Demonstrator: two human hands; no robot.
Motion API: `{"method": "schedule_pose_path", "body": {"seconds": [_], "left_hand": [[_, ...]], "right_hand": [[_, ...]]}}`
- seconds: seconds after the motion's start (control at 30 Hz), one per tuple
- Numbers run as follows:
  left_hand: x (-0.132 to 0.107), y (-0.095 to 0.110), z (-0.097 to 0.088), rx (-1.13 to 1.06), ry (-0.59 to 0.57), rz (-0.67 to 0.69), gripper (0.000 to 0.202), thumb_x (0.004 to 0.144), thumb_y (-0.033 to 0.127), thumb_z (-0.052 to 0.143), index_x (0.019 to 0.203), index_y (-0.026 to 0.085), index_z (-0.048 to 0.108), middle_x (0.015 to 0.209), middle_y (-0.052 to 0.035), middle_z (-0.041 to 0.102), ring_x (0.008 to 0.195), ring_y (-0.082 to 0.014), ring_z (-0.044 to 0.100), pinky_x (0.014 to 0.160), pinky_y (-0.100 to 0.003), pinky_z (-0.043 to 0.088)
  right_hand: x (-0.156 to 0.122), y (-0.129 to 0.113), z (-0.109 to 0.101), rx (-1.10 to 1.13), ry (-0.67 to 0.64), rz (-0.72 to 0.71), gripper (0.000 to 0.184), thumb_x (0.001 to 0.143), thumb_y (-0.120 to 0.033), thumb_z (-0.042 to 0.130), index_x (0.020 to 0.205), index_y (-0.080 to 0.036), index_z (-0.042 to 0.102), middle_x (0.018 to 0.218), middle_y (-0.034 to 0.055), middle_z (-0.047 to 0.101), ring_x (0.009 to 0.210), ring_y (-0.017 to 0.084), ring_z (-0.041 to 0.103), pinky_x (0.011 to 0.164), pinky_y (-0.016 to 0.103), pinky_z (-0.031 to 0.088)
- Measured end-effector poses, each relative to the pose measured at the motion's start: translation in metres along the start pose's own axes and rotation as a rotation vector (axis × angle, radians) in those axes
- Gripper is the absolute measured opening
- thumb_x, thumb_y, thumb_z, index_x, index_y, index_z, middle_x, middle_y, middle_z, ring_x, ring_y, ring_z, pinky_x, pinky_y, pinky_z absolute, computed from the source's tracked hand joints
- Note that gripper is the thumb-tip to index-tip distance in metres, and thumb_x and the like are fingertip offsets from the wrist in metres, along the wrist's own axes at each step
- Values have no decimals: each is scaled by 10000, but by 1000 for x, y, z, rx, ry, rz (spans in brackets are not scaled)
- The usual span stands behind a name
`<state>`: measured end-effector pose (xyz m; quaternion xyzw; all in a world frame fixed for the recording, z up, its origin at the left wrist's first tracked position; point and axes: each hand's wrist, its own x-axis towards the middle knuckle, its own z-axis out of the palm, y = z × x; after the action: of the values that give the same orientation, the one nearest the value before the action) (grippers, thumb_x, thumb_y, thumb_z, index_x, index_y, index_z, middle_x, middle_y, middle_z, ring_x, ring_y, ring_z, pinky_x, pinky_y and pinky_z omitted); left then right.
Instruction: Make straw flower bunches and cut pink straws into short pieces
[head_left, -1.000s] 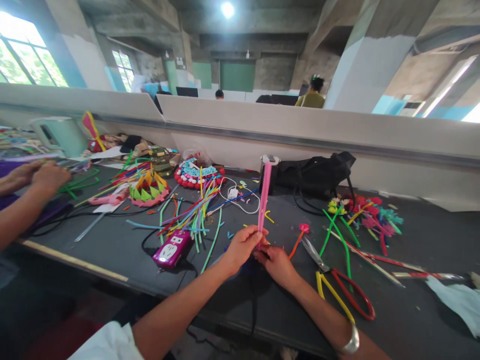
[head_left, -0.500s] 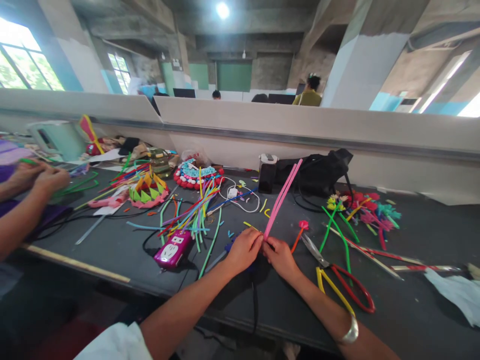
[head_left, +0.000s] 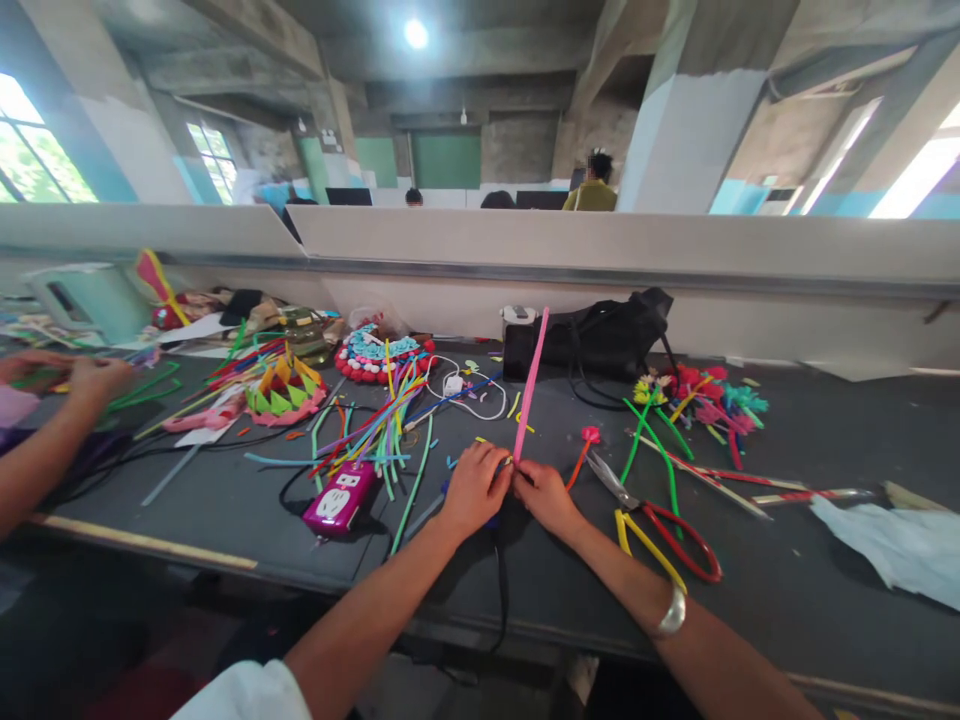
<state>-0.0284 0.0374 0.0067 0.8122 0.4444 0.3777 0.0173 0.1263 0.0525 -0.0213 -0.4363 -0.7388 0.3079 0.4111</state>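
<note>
Pink pipe cleaners [head_left: 531, 385] stand nearly upright above the table, their lower ends pinched between my two hands. My left hand [head_left: 476, 488] is closed at the base of the pink stems, thumb and fingertips pressed together. From the other side my right hand [head_left: 546, 497] also pinches that base, its fingertips almost touching the left ones. The fingers hide the joined ends. Just right of my right hand lies a small pink flower [head_left: 591, 435] on an orange stem. Beside it rest scissors [head_left: 611, 482] with red and yellow handles.
Left of my hands are a pile of coloured pipe cleaners [head_left: 397, 415] and a purple power socket [head_left: 341, 500]. Pipe-cleaner flowers [head_left: 716, 400] and a black bag [head_left: 619, 340] lie to the right and back. A co-worker's hands [head_left: 97, 385] work at far left.
The pink pipe cleaners have swung more upright and now overlap, where two strands showed apart before. The camera view has shifted slightly right. Both hands keep their pinch.
</note>
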Motion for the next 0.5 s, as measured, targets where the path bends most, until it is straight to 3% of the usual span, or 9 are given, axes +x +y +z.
{"method": "schedule_pose_path", "body": {"seconds": [0.23, 0.4, 0.5], "left_hand": [[-1, 4, -8, 76, 96, 142, 206, 917, 203, 433, 1005, 166, 616, 943, -79, 633, 912, -193, 550, 821, -359, 429], [-4, 14, -12, 201, -14, 323, 280, 898, 178, 433, 1105, 170, 620, 1056, -99, 640, 1064, -223, 524, 896, -391, 398], [-6, 17, -13, 243, -53, 325, 322, 891, 187, 445, 1172, 179, 603, 1173, -103, 618, 1209, -237, 457, 990, -420, 343]], "right_hand": [[0, 8, 0, -78, -28, -48, 241, 853, -223, 440, 694, -175, 615, 620, -10, 622, 592, 138, 571, 578, 214, 427], [-2, 10, 1, -188, -53, -53, 192, 809, -142, 475, 806, -173, 664, 795, 32, 705, 723, 177, 623, 650, 240, 460], [-4, 6, 1, -274, -80, -41, 200, 790, -99, 483, 812, -166, 671, 806, 59, 718, 723, 185, 639, 642, 239, 456]]}}
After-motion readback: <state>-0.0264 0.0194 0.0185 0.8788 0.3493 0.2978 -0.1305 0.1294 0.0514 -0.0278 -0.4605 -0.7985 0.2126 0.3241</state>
